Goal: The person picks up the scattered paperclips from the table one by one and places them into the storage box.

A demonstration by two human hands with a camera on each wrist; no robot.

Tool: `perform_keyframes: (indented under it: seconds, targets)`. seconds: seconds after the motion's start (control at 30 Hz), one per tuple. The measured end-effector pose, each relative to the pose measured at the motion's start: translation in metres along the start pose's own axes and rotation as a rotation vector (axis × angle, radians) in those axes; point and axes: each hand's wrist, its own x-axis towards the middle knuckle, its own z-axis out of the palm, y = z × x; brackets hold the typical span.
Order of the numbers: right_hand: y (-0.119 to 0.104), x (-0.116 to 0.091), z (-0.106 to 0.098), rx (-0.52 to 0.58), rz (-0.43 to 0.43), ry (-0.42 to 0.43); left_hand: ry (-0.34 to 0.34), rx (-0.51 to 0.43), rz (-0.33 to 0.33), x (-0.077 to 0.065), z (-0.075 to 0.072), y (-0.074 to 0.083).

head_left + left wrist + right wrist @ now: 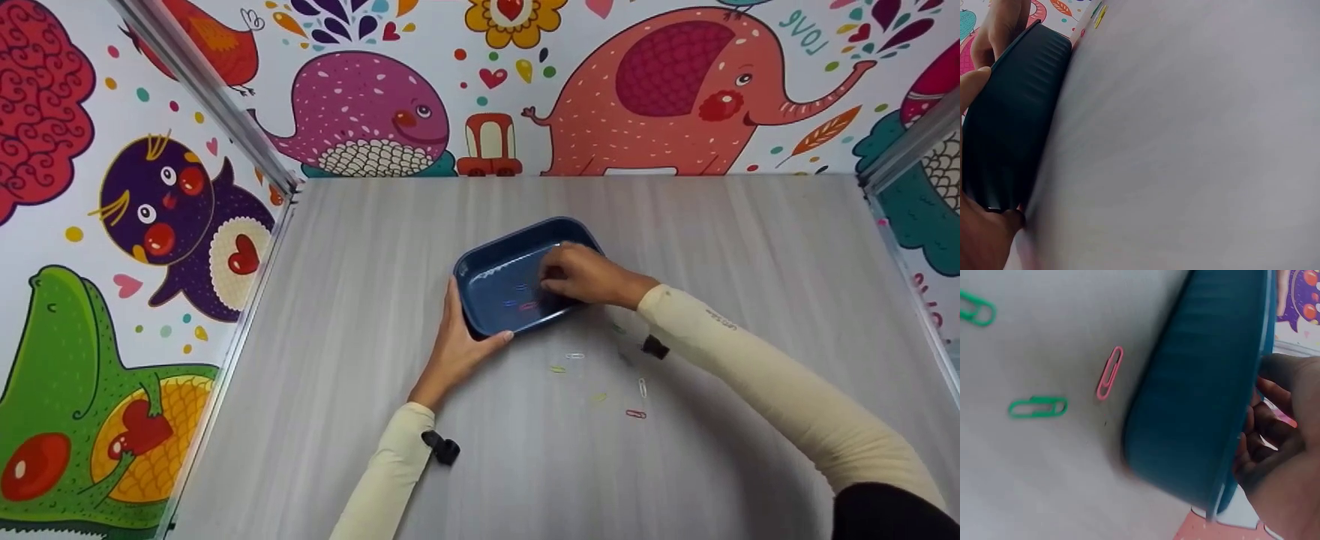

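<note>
A blue rectangular tray (487, 270) stands slanted on the table. My left hand (457, 341) grips its near left corner, thumb at the front rim and fingers along the left side. Inside lie blue paper clips (521, 287) and a red paper clip (527, 306). Over the tray's right part, my right hand (589, 275) reaches in with curled fingers; whether a clip is between its fingertips is hidden. In the right wrist view, a pink paper clip (1110, 373) and a green paper clip (1037, 407) lie on the table beside the tray wall.
Loose on the table in front of the tray are a white paper clip (574, 356), yellow paper clips (558, 369), a red paper clip (636, 414) and another white paper clip (643, 388). Panels with cartoon animals (367, 112) border the table at the back and sides.
</note>
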Motion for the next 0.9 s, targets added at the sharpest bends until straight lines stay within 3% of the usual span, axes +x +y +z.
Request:
perform_keyframes:
  seconds: [0.3,0.9]
  targets:
    - [-0.002,-0.036,-0.016,0.08,0.073,0.166,-0.006,-0.006,-0.008,-0.001,0.0,0.001]
    - [0.001,-0.08,-0.018,0.084,0.108,0.313,-0.01,-0.008,-0.015,-0.001,0.0,0.002]
